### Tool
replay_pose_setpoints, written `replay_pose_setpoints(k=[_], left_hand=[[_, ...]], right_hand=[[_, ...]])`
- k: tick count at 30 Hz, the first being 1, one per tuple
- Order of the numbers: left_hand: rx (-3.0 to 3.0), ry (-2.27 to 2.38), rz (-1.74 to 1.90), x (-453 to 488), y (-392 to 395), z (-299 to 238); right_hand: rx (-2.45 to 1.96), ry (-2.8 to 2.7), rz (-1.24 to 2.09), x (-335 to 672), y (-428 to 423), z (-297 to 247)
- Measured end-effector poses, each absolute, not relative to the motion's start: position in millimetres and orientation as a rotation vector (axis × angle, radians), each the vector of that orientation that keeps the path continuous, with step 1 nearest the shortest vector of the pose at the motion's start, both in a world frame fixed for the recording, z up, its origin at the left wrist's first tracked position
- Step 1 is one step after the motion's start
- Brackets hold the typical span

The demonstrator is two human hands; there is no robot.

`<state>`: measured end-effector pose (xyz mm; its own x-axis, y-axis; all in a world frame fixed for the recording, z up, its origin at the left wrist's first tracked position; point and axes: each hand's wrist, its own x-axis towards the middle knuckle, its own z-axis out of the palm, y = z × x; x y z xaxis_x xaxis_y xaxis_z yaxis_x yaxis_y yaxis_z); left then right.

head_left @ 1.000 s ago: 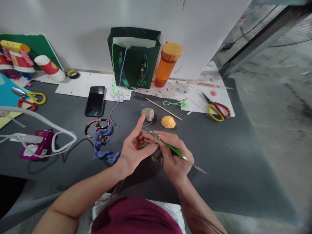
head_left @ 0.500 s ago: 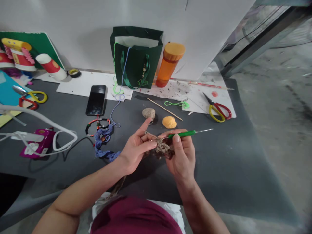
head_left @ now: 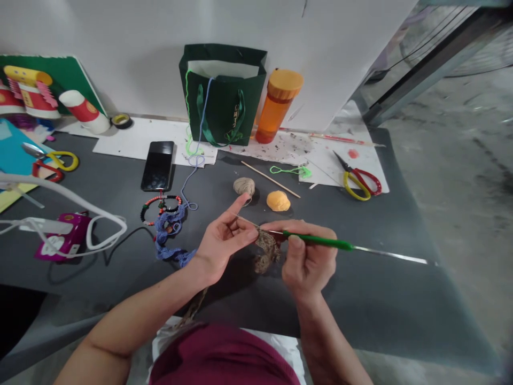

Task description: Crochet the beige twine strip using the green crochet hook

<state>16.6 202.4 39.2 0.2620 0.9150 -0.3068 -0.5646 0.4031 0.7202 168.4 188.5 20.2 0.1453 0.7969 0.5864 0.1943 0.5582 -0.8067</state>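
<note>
Between thumb and fingers, my left hand (head_left: pixel 222 240) pinches the upper edge of a brown crocheted piece (head_left: pixel 266 254), which hangs down below. Its index finger points out, with a thin strand of yarn running over it. My right hand (head_left: pixel 310 256) is closed round a crochet hook (head_left: pixel 320 240) with a green handle. One metal end of the hook reaches the work at my left fingertips; the other points out to the right. Just beyond my left index fingertip lies a beige ball of yarn (head_left: pixel 244 186). A yellow ball (head_left: pixel 278 201) sits beside it.
A thin stick (head_left: pixel 270 179) and a green cord (head_left: pixel 290 170) lie behind the balls. Scissors (head_left: pixel 356 179) rest at the right. Blue crochet (head_left: pixel 164 235), a bracelet (head_left: pixel 148 206) and a phone (head_left: pixel 158 166) are at left. A green bag (head_left: pixel 224 101) and orange bottle (head_left: pixel 278 107) stand behind.
My right hand has moved right and slightly down, away from the crocheted piece, and the hook has swung so its free end points further right and lower. The piece now hangs from my left hand.
</note>
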Motion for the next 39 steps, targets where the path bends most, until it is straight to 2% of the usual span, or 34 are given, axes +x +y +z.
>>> replay_pose_setpoints(k=[5,9,16,24,29,35,39], left_hand=[[0.459,0.741,1.053,16,203,38],[0.322,0.728,0.951,15,203,41],[0.312,0.753,0.956,13,206,40],[0.443,0.722,0.991,17,201,38],[0.504,0.759,1.063,18,199,37],[0.437,0.770,1.044,19,200,35],[0.390,0.746,1.003,18,200,38]], right_hand=[[-0.897,-1.682,0.274,168,193,21],[-0.900,-1.640,0.247,166,188,21],[-1.156,-1.221,0.519,163,178,14],[-1.029,-0.990,0.969,158,189,11],[-1.060,-1.216,0.756,157,183,15],[-0.996,-1.539,0.245,155,183,20],[-1.047,-1.381,0.389,154,181,20]])
